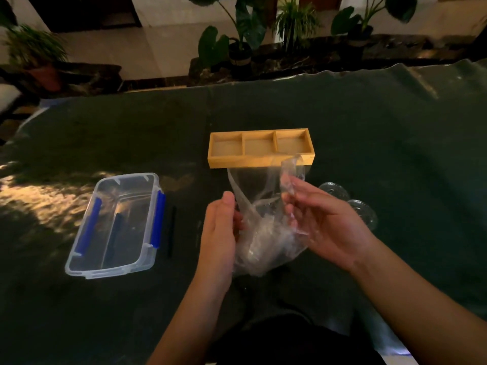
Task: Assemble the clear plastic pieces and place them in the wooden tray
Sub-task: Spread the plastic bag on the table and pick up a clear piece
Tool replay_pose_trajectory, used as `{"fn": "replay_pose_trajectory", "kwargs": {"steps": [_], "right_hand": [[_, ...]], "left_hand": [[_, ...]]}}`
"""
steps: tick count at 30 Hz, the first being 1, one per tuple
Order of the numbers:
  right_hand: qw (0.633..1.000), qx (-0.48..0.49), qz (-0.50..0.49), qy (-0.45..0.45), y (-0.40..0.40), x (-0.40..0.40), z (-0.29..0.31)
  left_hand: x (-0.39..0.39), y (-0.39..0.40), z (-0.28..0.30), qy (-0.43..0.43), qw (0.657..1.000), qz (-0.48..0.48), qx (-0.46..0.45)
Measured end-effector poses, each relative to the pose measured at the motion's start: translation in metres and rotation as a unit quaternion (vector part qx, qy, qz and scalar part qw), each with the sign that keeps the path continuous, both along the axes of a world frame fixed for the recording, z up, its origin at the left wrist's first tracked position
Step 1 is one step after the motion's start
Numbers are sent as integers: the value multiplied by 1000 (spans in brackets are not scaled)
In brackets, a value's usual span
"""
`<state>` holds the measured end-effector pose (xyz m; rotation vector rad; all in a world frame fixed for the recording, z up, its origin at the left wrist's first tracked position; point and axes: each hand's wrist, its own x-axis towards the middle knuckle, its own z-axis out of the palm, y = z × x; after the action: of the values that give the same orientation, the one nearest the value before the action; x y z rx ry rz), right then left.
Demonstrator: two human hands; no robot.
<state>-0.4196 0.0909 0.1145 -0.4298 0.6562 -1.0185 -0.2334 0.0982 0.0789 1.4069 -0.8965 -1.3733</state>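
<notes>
A clear plastic bag (259, 206) hangs between my two hands above the dark green table, with something clear bunched at its bottom. My left hand (220, 227) grips the bag's left side. My right hand (319, 219) pinches the bag's upper right edge and holds it apart. Behind the bag stands the wooden tray (261, 160) with three compartments, all bare. Two clear round plastic pieces (334, 191) (365, 213) lie on the table just right of my right hand.
A clear plastic box (113, 270) with blue latches sits open at the left; a thin black stick (171, 230) lies beside it. The green cloth (382, 143) covers the table. Potted plants (241, 52) stand beyond the far edge.
</notes>
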Motion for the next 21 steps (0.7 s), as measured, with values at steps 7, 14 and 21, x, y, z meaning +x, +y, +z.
{"fn": "replay_pose_trajectory", "kwargs": {"steps": [7, 14, 21], "right_hand": [[976, -10, 19, 218, 9, 0, 22], [722, -119, -108, 673, 13, -5, 45], [430, -363, 116, 818, 18, 16, 71]], "left_hand": [[9, -7, 29, -172, 977, -121, -17], [6, 3, 31, -101, 987, -127, -20], [-19, 12, 36, -51, 990, -130, -27]]}}
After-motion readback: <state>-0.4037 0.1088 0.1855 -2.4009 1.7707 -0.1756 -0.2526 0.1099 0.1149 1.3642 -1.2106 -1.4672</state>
